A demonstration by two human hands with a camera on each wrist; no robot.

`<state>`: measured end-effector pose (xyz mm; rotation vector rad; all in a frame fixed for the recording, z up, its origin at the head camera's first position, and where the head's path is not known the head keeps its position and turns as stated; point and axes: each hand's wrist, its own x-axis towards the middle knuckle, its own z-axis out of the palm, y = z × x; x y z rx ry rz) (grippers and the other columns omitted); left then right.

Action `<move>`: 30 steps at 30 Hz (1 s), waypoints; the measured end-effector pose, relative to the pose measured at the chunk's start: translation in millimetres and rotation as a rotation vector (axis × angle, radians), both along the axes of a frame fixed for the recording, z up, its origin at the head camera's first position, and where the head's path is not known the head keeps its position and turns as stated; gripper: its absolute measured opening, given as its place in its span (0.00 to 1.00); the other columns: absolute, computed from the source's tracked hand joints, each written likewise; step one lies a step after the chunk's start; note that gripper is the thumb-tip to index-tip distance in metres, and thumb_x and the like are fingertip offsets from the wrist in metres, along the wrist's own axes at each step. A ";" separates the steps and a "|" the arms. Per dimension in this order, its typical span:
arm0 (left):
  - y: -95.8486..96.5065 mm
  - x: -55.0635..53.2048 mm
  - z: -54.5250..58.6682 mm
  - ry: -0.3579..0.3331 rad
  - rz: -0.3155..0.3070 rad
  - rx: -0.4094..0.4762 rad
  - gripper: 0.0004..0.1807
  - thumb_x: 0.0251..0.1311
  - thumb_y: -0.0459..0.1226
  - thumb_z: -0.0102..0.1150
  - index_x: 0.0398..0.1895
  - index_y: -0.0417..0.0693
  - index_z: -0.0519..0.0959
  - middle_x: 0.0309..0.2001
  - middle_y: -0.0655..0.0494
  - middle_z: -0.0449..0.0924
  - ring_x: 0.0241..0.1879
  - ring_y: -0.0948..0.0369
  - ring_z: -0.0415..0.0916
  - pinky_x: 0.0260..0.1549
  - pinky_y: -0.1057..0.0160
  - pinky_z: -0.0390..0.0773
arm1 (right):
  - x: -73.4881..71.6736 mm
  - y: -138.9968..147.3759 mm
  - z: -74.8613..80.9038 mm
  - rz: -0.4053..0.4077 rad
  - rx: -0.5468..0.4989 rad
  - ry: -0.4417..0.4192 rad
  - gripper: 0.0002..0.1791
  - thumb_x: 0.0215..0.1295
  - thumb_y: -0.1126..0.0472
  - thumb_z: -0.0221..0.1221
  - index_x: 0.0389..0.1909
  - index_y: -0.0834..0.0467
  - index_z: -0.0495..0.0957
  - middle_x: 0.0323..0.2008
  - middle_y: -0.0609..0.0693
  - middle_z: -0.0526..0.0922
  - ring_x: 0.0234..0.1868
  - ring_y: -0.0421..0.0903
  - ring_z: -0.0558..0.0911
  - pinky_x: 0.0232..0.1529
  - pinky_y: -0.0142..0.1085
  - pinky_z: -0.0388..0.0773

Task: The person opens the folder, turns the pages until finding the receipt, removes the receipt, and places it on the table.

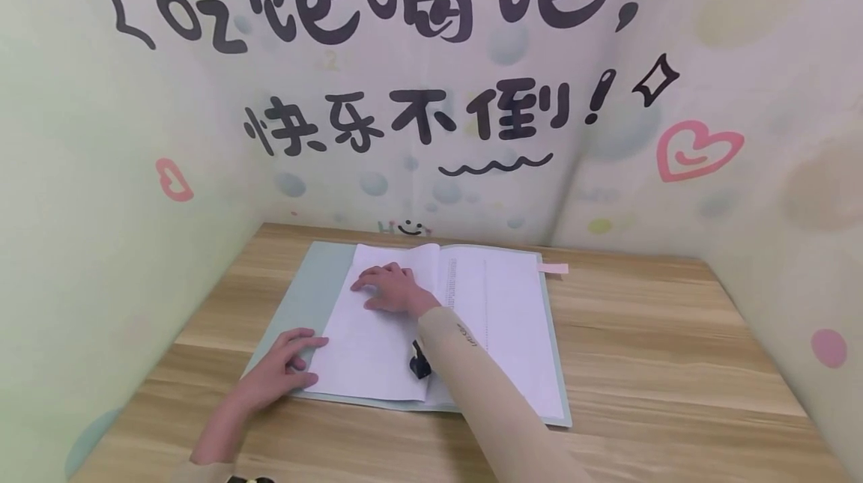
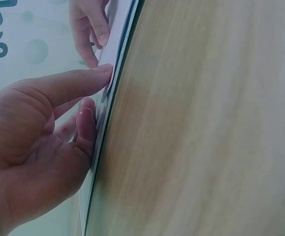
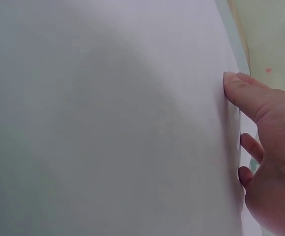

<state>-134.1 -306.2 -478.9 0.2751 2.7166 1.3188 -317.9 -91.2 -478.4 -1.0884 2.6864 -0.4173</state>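
A notebook with a pale blue cover (image 1: pixel 303 281) lies spread open on the wooden table. My right hand (image 1: pixel 391 290) rests on its white left page (image 1: pixel 360 356), fingers spread loosely and touching the paper. At the lower left edge of that page is my left hand (image 1: pixel 279 367), thumb and fingertips touching the paper. The left wrist view shows the left thumb (image 2: pixel 78 86) against the page edge, with the other fingers bent loosely. In the right wrist view the right thumb (image 3: pixel 243 96) lies on the paper. Printed lines run down the right page (image 1: pixel 519 326), partly covered by the right sleeve.
A pink tab (image 1: pixel 554 269) sticks out from the notebook's right side. Wooden tabletop (image 1: pixel 661 363) extends to the right. Behind it stands a pale wall (image 1: pixel 418 198) with dark lettering. A small black object (image 1: pixel 419 361) is at the right wrist.
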 end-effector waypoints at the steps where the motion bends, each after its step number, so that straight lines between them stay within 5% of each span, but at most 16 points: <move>1: 0.1 0.0 0.4 -0.003 0.003 -0.001 0.30 0.55 0.35 0.68 0.63 0.40 0.74 0.68 0.34 0.58 0.41 0.64 0.68 0.38 0.71 0.74 | 0.1 -0.1 0.6 0.000 0.001 -0.001 0.22 0.68 0.49 0.60 0.62 0.33 0.74 0.72 0.37 0.66 0.69 0.50 0.63 0.67 0.51 0.60; 30: -1.0 -3.3 -1.9 -0.004 -0.007 -0.021 0.29 0.56 0.36 0.67 0.63 0.42 0.74 0.68 0.35 0.57 0.41 0.65 0.67 0.38 0.71 0.74 | 6.2 1.7 7.6 -0.014 -0.007 -0.050 0.22 0.70 0.51 0.58 0.64 0.36 0.73 0.73 0.39 0.66 0.71 0.51 0.63 0.71 0.52 0.58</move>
